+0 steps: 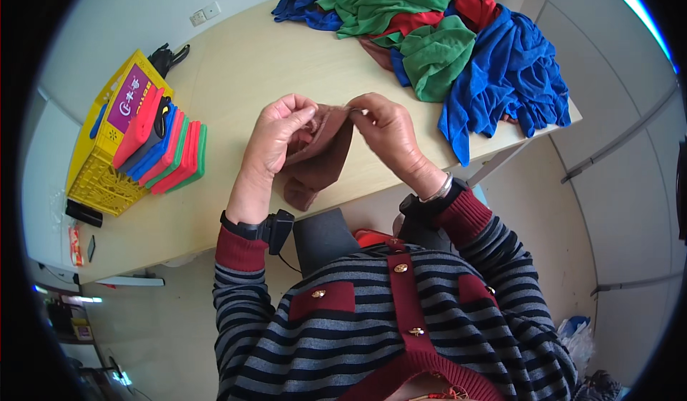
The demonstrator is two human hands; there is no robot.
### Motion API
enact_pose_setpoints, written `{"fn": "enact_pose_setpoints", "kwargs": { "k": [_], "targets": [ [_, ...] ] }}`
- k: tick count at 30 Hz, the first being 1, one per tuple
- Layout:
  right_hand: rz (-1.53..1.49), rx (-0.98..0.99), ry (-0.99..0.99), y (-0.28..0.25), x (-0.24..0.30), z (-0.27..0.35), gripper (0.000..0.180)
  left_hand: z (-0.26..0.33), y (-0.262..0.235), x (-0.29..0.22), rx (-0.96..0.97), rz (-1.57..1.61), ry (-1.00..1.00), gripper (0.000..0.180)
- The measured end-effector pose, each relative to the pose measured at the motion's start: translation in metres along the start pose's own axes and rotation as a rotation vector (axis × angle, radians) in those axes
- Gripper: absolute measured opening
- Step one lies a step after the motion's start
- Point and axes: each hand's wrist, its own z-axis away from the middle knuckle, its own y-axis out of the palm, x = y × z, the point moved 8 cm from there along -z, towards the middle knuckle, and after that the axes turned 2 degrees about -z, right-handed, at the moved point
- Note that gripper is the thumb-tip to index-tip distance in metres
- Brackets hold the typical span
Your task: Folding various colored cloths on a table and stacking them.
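A brown cloth (pixel 330 159) hangs between my two hands above the near edge of the table, its lower end drooping toward that edge. My left hand (pixel 281 130) pinches the cloth's upper edge, thumb against the fingers. Close by on the right, my right hand (pixel 388 130) grips the upper corner between thumb and forefinger. Part of the cloth behind my left fingers is hidden.
A loose heap of blue cloths (pixel 512 71), green cloths (pixel 436 50) and red ones covers the table's far right. At left, a neat stack of folded cloths (pixel 168 150) leans beside a yellow plastic basket (pixel 107 175). A black item (pixel 166 59) lies behind the basket.
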Motion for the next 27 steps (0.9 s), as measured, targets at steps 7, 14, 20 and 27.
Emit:
{"fn": "enact_pose_setpoints", "kwargs": {
  "k": [7,14,20,27],
  "targets": [
    [-0.961,0.03,0.446,-0.045,-0.069,-0.033,0.018,-0.016,-0.124,-0.062,-0.33,-0.317,0.354,0.011],
    [-0.827,-0.095,0.248,-0.153,-0.114,-0.102,0.023,-0.001,-0.202,-0.158,-0.82,-1.255,0.735,0.013],
    [-0.853,-0.11,0.203,-0.203,-0.139,-0.107,0.025,0.016,-0.24,-0.177,-1.008,-1.435,0.632,0.012],
    [-0.853,-0.063,0.204,-0.227,-0.144,-0.097,0.023,0.031,-0.243,-0.18,-1.033,-1.602,0.639,0.013]
  ]
}}
